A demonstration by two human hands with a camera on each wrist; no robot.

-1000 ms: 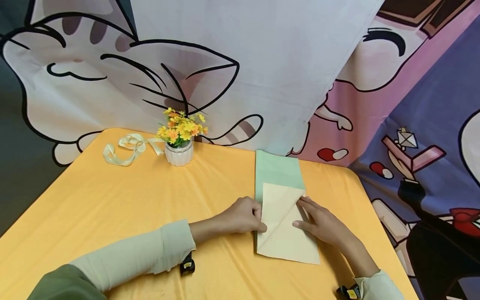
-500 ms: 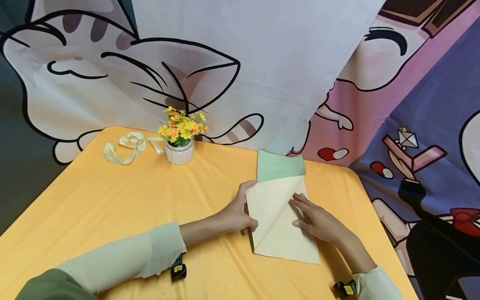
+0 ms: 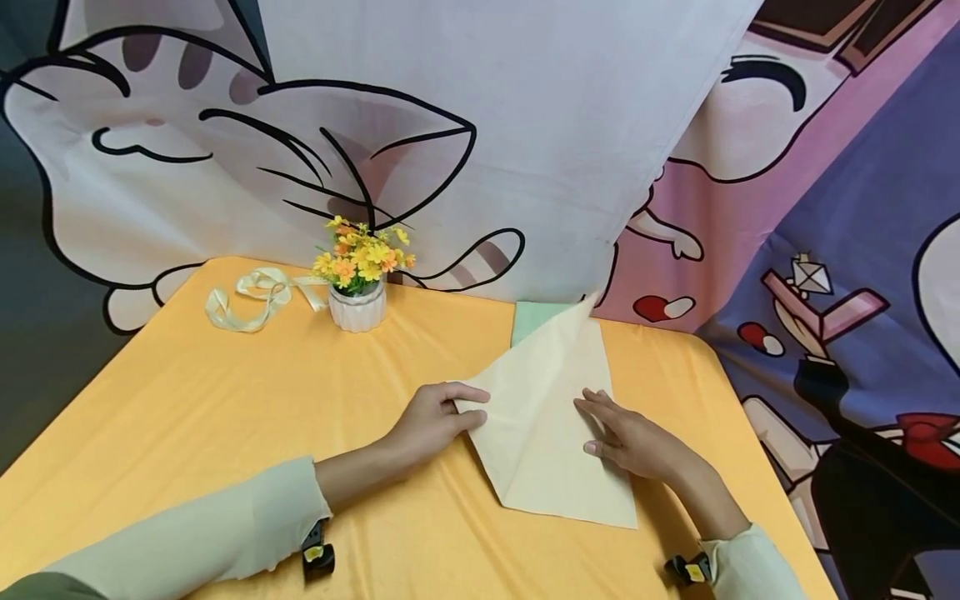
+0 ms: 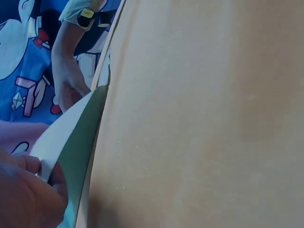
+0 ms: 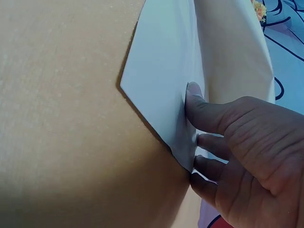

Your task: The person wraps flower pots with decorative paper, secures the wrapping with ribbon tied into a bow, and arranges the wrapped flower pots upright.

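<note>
A sheet of paper (image 3: 555, 450), cream on the face turned up, lies partly folded on the table. A piece of its green side (image 3: 534, 317) shows at the far end. My left hand (image 3: 431, 425) pinches the paper's left corner between thumb and fingers. In the left wrist view this hand (image 4: 28, 194) holds the raised flap, and the green underside (image 4: 80, 147) is visible below it. The paper's far tip stands up from the table. My right hand (image 3: 633, 442) rests its fingertips on the right part of the sheet, fingers spread; the right wrist view shows its thumb (image 5: 194, 97) on the paper.
A white pot of yellow and orange flowers (image 3: 358, 307) stands at the table's back. Left of it lies a loosely curled pale ribbon (image 3: 273, 292). Behind the yellow-covered table (image 3: 247, 400) hangs a cloth printed with cartoon figures (image 3: 562, 125).
My left hand has moved left, pulling the paper's left corner outward and opening the fold. The far tip has risen over the green part. My right hand has barely shifted.
</note>
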